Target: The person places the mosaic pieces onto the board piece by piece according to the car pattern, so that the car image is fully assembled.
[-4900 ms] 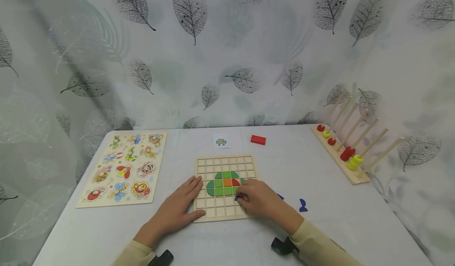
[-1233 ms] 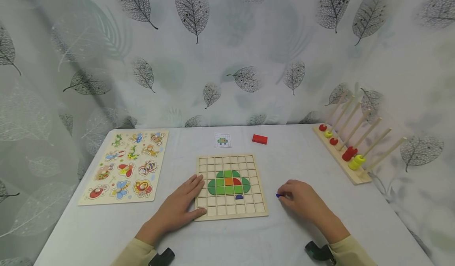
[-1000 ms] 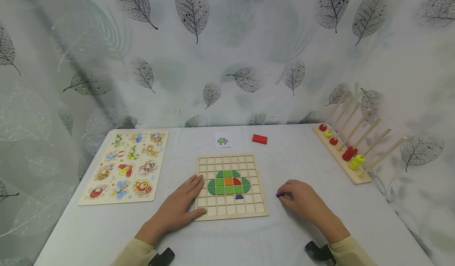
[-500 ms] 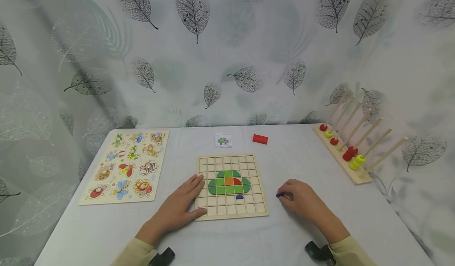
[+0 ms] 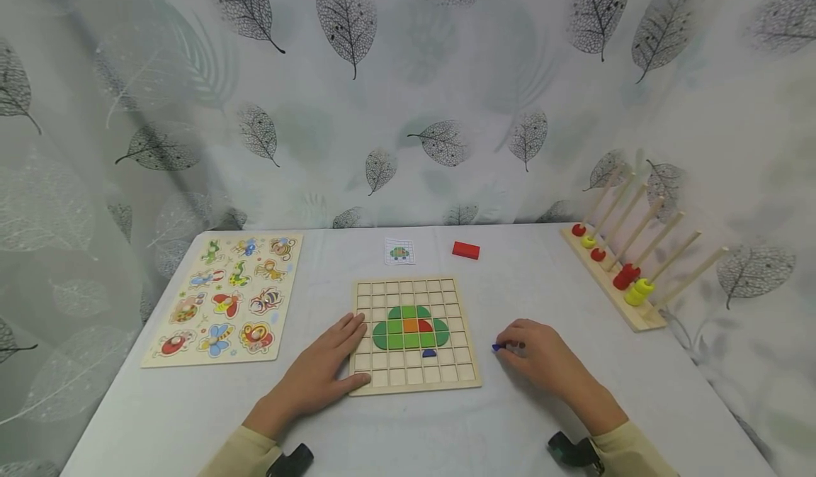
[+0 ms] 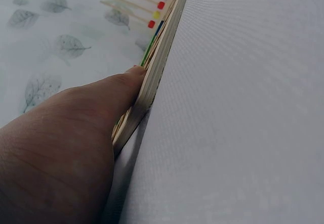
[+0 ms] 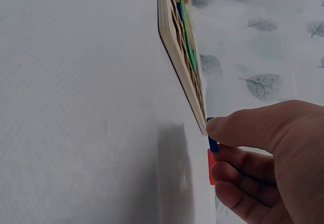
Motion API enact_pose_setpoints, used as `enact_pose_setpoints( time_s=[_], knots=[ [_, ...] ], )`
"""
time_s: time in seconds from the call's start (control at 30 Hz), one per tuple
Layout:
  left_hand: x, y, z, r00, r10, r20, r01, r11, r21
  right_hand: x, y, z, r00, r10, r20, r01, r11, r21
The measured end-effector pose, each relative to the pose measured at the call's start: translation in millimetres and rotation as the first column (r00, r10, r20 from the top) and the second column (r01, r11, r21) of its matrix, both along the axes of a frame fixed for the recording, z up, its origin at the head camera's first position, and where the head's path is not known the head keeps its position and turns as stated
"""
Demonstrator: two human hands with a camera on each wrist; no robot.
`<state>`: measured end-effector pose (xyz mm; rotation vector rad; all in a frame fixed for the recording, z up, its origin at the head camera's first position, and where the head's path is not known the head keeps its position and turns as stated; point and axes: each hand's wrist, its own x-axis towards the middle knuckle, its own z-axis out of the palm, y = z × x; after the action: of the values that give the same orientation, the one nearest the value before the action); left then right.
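Observation:
My left hand rests on the left edge of a wooden grid board, its fingers straight along the rim and its thumb on the near left corner. In the grid, green, orange and red tiles form a rounded shape. Just below them lies a small blue tile in one cell. To the right of the board, my right hand pinches another small blue tile between thumb and index finger, apart from the board. The other fingers curl loosely beneath it in the right wrist view.
A pattern card lies behind the board, with a red block to its right. An animal picture board occupies the left of the table. At the right edge stands a peg rack with red and yellow beads.
Since the oldest frame, my right hand has left the grid and moved right, now holding a blue tile; one blue tile stays in the grid. Lately it has shifted slightly. My left hand stays put.

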<state>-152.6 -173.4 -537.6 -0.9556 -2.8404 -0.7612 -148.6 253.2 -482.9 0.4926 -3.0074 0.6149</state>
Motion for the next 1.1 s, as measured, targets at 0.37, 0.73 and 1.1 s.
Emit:
enact_pose_setpoints(
  time_s=[0.37,0.73,1.1],
  knots=[
    [-0.2,-0.9,-1.1,1.000,-0.003,0.007,0.003,1.000,-0.001,-0.1,-2.4,3.9,1.000,0.009,-0.004,-0.009,1.000,-0.024],
    [0.3,-0.2,0.3,1.000,-0.001,0.009,0.001,1.000,0.003,-3.7,-8.2,8.0,0.998,0.048,-0.036,-0.049,0.998,-0.033],
    [0.1,0.3,0.4,1.000,0.004,0.005,-0.004,1.000,-0.007,-5.7,-20.0,10.3,0.992,0.106,-0.062,-0.109,0.993,-0.041]
  ],
)
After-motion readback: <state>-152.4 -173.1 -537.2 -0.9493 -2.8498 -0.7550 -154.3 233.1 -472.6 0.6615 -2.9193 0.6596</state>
